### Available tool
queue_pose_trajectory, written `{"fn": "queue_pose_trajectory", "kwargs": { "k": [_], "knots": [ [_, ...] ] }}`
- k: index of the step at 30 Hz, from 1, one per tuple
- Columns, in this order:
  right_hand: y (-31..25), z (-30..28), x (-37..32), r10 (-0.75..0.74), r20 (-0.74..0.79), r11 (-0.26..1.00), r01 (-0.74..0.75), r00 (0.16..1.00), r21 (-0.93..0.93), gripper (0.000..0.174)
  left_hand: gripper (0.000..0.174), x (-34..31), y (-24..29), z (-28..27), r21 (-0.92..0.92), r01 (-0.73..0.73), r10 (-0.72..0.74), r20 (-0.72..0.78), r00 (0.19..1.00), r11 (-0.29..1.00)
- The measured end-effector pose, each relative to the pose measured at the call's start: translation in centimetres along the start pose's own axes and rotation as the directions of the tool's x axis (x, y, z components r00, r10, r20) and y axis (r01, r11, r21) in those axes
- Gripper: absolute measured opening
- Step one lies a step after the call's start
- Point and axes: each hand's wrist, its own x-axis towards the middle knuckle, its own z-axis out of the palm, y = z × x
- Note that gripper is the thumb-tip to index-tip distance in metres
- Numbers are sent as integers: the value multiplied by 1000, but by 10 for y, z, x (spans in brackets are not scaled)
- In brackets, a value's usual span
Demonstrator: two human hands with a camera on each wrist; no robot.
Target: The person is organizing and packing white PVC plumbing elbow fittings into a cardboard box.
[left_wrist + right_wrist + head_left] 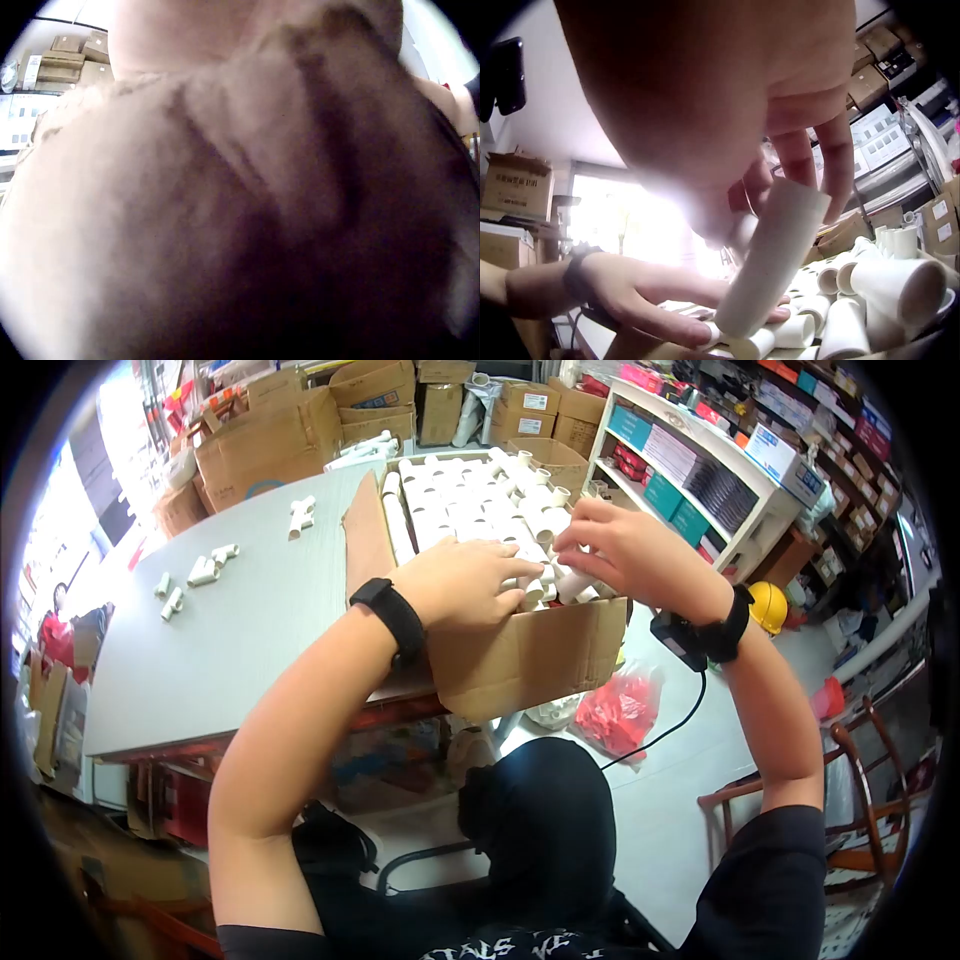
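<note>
A cardboard box (530, 660) on the table is packed with white plastic pipe fittings (470, 500). Over its near right corner, my right hand (640, 550) pinches a white tee pipe fitting (776, 259), its long tube slanting down and its side branch between the fingers. My left hand (465, 575) lies palm down across the near left part of the fittings, its fingers reaching toward the right hand. In the right wrist view, the left hand's thumb and fingertips (697, 334) touch the fittings just below the held tee. Skin fills most of the left wrist view.
Several loose white fittings (203, 570) lie on the grey table (280, 630) left of the box. Cardboard boxes (275, 445) stack behind it. A white shelf (690, 460) stands right, a red plastic bag (620, 710) on the floor, and a wooden chair (870, 790) near the right arm.
</note>
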Motion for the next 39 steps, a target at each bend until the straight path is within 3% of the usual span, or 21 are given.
{"fn": "queue_pose_trajectory", "kwargs": {
  "k": [4,8,11,12,15,19,20,23,24,27,31,39],
  "knots": [
    [-3,10,7,-154,-22,982,150,988,-118,8,41,-1,-2,-5,-54,43,-39,62,997,998],
    [-6,14,11,-200,29,978,202,979,-49,10,39,-9,-4,-9,-60,35,-32,49,998,998],
    [-3,19,7,-84,175,995,74,981,66,16,39,-11,-5,-8,-78,42,-38,52,998,996],
    [-4,14,7,-68,216,994,48,974,94,25,39,-11,-6,-6,-91,43,-39,45,998,995],
    [-6,7,0,53,283,979,-106,958,176,34,39,-10,-8,-1,-10,10,-10,-14,1000,1000],
    [-6,5,2,113,274,958,-178,955,225,33,36,-6,-6,-8,-33,59,-56,90,994,998],
    [-11,0,4,136,218,954,-187,966,232,24,35,-7,-5,-7,-37,66,-62,96,993,997],
    [-7,-6,8,160,283,965,-209,946,155,16,33,-8,-5,-3,-54,53,-49,62,997,997],
    [-7,-4,7,93,267,977,-140,959,162,10,32,-9,-5,-4,-60,43,-41,41,998,997],
    [-7,0,7,21,305,974,-89,952,210,12,35,-8,-5,-6,-82,71,-62,99,993,994],
    [-8,2,6,36,250,976,-87,968,199,16,42,-11,-6,0,-42,20,-17,60,998,999],
    [-12,-11,11,119,359,962,-198,925,190,21,44,-11,-8,6,24,-17,16,12,1000,1000]
  ]
}}
